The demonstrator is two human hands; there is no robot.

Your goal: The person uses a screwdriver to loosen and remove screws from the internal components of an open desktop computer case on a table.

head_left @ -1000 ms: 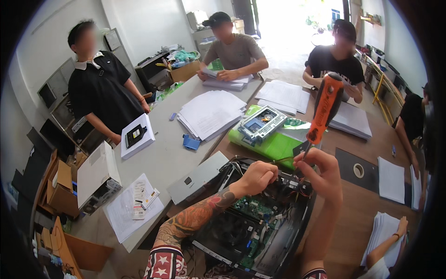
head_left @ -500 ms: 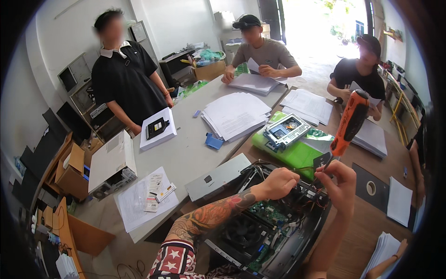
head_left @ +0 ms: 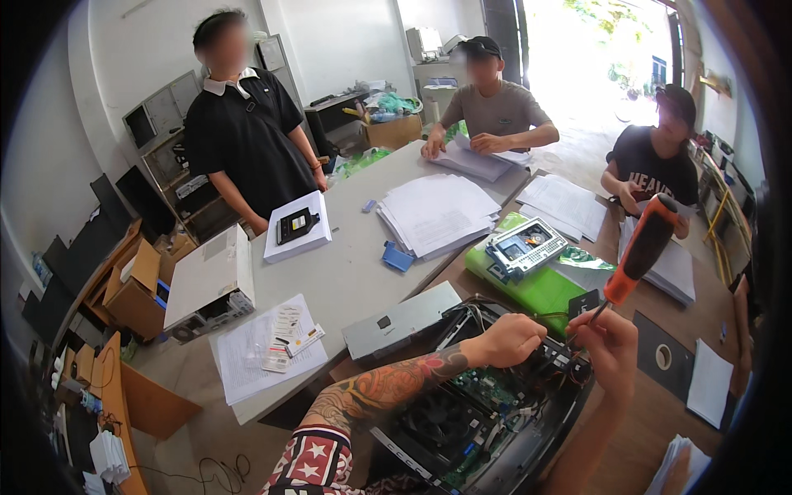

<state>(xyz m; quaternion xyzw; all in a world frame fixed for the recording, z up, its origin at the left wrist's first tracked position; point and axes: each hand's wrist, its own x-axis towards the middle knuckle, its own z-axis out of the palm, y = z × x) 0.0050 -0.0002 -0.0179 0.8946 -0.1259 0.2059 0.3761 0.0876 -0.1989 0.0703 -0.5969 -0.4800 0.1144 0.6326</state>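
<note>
Left forearm (head_left: 388, 388) heavily tattooed, above it a red-and-white star-patterned short sleeve (head_left: 318, 462); right forearm (head_left: 590, 445) bare.

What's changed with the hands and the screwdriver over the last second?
Little. The right hand keeps its grip on the orange screwdriver, whose handle tilts a bit further to the right. The left hand stays inside the open computer case. The head turned slightly, so everything shifted in view.

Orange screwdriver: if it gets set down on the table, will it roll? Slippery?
The screwdriver has a round-looking handle, so it would probably roll. Its black upper grip looks rubbery, so likely not slippery. The right hand pinches it low on the thin shaft, so it may feel top-heavy.
</note>
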